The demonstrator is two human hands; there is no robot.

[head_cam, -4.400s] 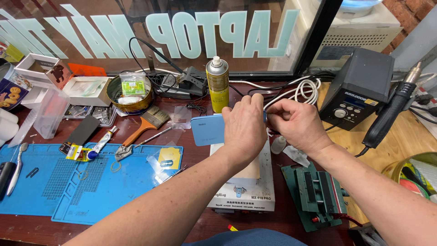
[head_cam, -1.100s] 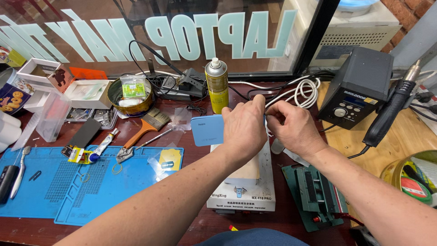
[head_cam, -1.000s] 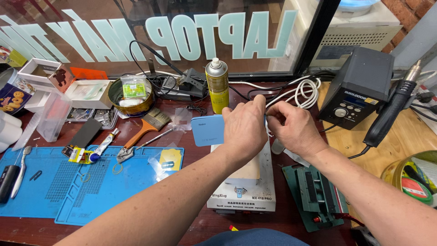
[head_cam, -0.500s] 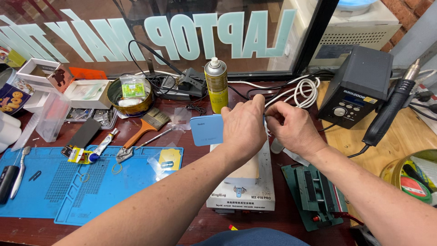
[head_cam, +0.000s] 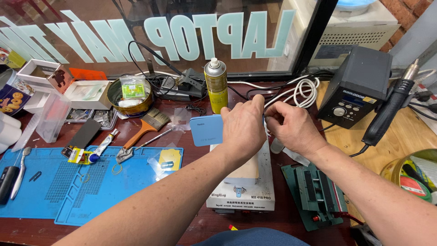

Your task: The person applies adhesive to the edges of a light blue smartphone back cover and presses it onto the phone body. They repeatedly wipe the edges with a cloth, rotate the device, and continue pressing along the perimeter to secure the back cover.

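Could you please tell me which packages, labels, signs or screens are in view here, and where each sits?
Window lettering: large pale letters across the glass.
Spray can: yellow-green, upright, rear centre.
Station display: small blue screen, right.
Biscuit box: dark blue, far left.

A light blue phone (head_cam: pixel 206 130) sits over a white machine (head_cam: pixel 248 191), with a yellow-green spray can (head_cam: pixel 215 86) behind. The bench is dark red-brown wood (head_cam: pixel 200 223) under a bright blue mat (head_cam: pixel 98 191). Right: a dark grey station (head_cam: pixel 357 86), a green jig (head_cam: pixel 314 193).
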